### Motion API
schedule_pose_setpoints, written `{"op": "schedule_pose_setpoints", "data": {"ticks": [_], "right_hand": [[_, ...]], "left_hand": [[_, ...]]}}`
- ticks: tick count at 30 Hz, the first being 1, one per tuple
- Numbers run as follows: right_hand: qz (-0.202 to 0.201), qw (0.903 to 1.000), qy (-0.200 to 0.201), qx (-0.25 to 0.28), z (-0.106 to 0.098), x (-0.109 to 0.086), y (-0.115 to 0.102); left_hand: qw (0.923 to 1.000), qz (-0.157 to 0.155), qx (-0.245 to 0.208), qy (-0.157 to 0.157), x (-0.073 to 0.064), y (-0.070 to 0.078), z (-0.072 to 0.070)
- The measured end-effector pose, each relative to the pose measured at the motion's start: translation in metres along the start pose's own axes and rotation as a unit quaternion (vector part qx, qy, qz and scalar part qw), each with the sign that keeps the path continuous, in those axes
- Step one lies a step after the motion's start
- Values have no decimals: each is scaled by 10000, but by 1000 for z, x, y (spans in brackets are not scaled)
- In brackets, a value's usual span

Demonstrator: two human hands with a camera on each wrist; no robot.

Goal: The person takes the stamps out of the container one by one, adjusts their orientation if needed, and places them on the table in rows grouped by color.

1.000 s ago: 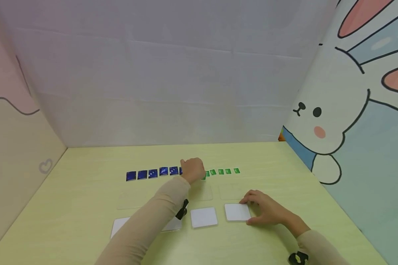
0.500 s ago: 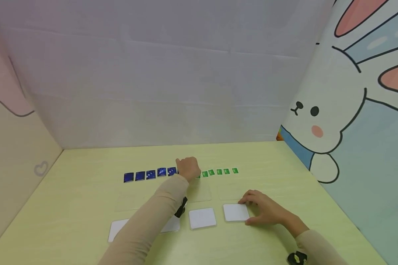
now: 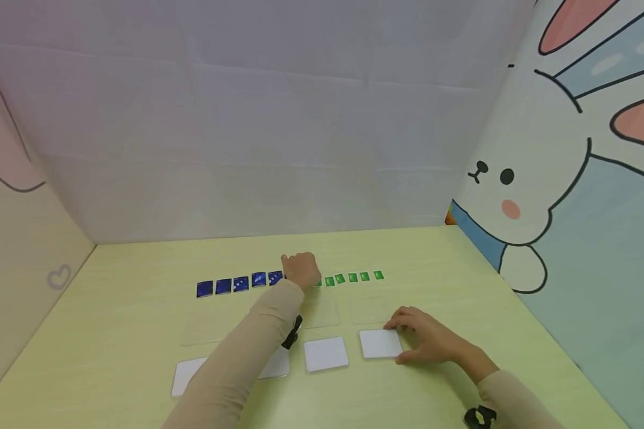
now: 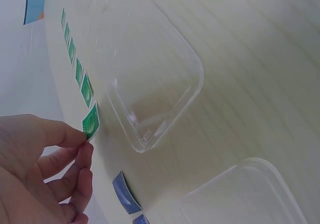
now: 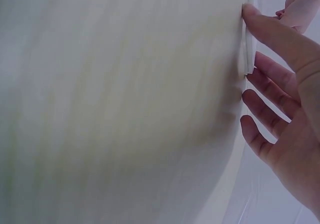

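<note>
My left hand [image 3: 302, 269] reaches to the back rows, between the blue and the green pieces. In the left wrist view its thumb and index finger pinch the corner of a small green square card [image 4: 91, 123], the nearest of a row of green cards [image 4: 86, 90]. A row of dark blue squares [image 3: 241, 284] runs to the left of that hand. My right hand [image 3: 426, 339] holds a flat white rounded rectangle [image 3: 380, 344] at its right side, thumb on the near corner and index finger on the far one. Its other fingers spread loosely in the right wrist view.
Clear plastic boxes [image 4: 199, 86] stand between the back rows and several white rectangles [image 3: 325, 354] along the front. My left forearm [image 3: 247, 357] crosses over some of these. A white wall [image 3: 279, 190] closes the back, and a rabbit-print wall [image 3: 585, 250] the right.
The whole head view has shifted slightly, so things sit a little further left. Both hands keep nearly the same place and hold.
</note>
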State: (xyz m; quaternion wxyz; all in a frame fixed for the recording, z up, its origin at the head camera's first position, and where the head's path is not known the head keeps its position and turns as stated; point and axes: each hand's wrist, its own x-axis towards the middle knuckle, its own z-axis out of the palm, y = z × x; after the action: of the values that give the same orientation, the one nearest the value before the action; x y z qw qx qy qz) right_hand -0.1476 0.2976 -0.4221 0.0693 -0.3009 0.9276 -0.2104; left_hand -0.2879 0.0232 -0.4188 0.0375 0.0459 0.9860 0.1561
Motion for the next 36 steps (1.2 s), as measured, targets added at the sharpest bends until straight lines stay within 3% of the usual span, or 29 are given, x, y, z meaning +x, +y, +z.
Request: {"op": "schedule_pose_setpoints", "data": {"ticks": [16,26,36], "right_hand": [[-140,9999,28,41,2,-2,-1],[34,10000,-61,-1,0,-1,-2],[61,9999,-68,-72,-2,1,-2]], "left_hand": [[9995,73,276,-137,-1,4,6],[9989,75,468,13,2,2,11],[9988,156,455,65,3,6,6]]}}
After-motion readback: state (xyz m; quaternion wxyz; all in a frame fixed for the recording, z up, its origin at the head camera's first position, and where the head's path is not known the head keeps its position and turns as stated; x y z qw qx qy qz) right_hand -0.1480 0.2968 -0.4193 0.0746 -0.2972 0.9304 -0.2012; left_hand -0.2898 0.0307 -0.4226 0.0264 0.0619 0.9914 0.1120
